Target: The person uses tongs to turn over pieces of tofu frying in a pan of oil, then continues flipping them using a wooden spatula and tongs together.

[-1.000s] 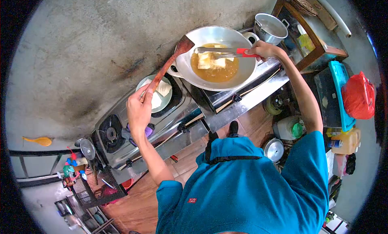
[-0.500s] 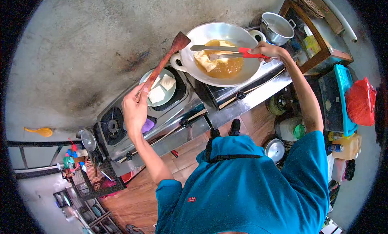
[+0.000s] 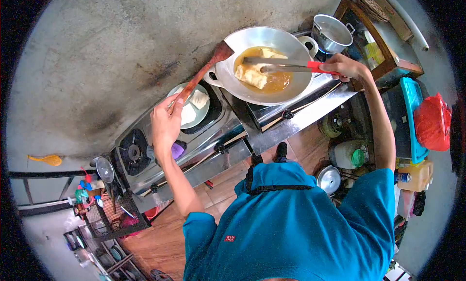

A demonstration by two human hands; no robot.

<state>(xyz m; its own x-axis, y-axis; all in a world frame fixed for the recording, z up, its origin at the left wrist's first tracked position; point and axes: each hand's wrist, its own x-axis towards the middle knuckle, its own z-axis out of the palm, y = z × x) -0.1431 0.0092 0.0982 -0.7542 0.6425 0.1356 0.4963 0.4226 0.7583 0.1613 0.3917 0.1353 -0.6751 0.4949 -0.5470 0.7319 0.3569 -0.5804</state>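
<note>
Since the earlier frames, the right hand [image 3: 345,67] has been drawn back toward the near rim of the wok [image 3: 264,62], and the red-handled tongs [image 3: 286,65] now reach further across the oil. One pale piece of tofu [image 3: 250,75] is seen at the tong tips, raised at the left edge of the amber oil; whether it is fully gripped cannot be told, as the tips are small in the head view. The right hand is wrapped around the red grip, squeezing the two arms toward each other. The wooden spatula [image 3: 201,77] has been swung so that its blade now rests against the wok's left rim, above the side handle; it is held by the left hand [image 3: 166,125], whose fingers are curled round the lower shaft. This is judged to mean that a piece is being turned or lifted while the spatula steadies the wok. Under the spatula's shaft, a plate [image 3: 200,117] with white uncooked pieces sits on the middle burner of the stove [image 3: 213,135]. A steel pot [image 3: 332,34] stands just beyond the wok.
</note>
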